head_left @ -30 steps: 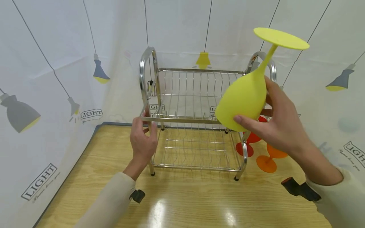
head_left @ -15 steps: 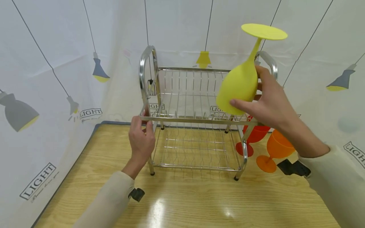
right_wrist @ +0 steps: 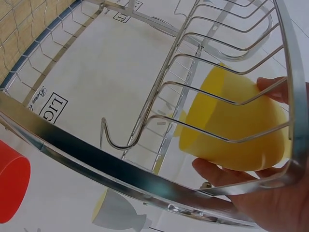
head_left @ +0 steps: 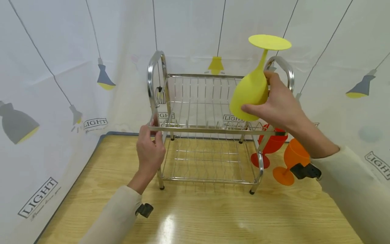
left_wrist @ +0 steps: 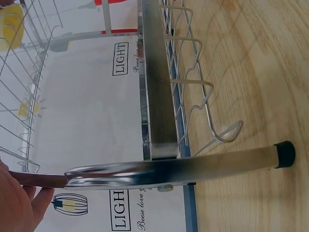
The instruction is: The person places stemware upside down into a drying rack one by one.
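Note:
My right hand (head_left: pixel 280 100) grips a yellow wine goblet (head_left: pixel 250 91) by its bowl. The goblet is upside down, base up, slightly tilted, over the right part of the top tier of a chrome two-tier dish rack (head_left: pixel 195 129). In the right wrist view the yellow bowl (right_wrist: pixel 236 121) shows behind the tier's wires, its mouth facing the rack. My left hand (head_left: pixel 150 149) holds the rack's front left upright just at the upper tier's corner. The left wrist view shows those fingers (left_wrist: pixel 41 200) round the tube.
A red goblet (head_left: pixel 272 142) and an orange goblet (head_left: pixel 295 154) stand upright on the wooden table (head_left: pixel 198 217), right of the rack. A white curtain (head_left: pixel 122 34) printed with lamps hangs behind and at the sides. The rack's lower tier (head_left: pixel 210 179) sits just above the table.
My right hand has carried the yellow goblet leftward and up, then slightly down, over the top tier, and the goblet stands more vertical. My left hand has kept its hold on the rack.

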A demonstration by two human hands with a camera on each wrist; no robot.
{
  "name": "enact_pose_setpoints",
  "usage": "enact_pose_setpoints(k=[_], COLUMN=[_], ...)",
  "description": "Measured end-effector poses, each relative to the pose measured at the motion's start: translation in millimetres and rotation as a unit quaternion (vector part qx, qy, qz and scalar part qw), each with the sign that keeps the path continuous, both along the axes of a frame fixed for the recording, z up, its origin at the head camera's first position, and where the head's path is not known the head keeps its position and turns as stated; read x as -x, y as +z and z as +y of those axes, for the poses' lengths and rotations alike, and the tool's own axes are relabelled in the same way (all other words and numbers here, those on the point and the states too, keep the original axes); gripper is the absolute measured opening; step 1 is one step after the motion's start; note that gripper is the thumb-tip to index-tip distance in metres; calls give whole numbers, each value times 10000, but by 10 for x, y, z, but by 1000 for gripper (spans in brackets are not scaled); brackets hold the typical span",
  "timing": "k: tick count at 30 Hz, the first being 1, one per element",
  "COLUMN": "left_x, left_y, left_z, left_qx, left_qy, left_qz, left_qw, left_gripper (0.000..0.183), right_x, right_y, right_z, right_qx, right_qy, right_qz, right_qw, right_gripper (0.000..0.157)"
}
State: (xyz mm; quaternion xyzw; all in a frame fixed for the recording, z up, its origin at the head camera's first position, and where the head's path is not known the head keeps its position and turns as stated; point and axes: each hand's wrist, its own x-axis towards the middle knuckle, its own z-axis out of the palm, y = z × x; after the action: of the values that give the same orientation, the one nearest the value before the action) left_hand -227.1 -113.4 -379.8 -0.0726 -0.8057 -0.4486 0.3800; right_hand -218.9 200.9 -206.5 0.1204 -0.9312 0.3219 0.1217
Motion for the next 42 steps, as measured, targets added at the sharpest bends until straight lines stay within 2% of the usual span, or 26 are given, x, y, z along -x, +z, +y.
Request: enact_pose_setpoints(k=[12, 22, 31, 42], left_x=[10, 2, 8, -11], left_y=[30, 41, 39, 43], left_z=[-15, -38, -41, -30], left_qx=[36, 167, 206, 307], left_qy=[-98, -56, -81, -145], left_qz=[40, 85, 111, -35], left_qw=[9999, 9998, 9997, 9994], left_gripper=[30, 31, 34, 34], right_x=[109, 159, 142, 139], right_y=[16, -8, -33, -52], right_z=[-96, -147, -152, -133], right_qx=[-363, -564, -896, -1031], right_qy=[-144, -238, -378, -245], right_qz=[-493, -572, -652, -681], right_qw=[9980, 9965, 9931, 9920], right_gripper=[101, 102, 100, 92])
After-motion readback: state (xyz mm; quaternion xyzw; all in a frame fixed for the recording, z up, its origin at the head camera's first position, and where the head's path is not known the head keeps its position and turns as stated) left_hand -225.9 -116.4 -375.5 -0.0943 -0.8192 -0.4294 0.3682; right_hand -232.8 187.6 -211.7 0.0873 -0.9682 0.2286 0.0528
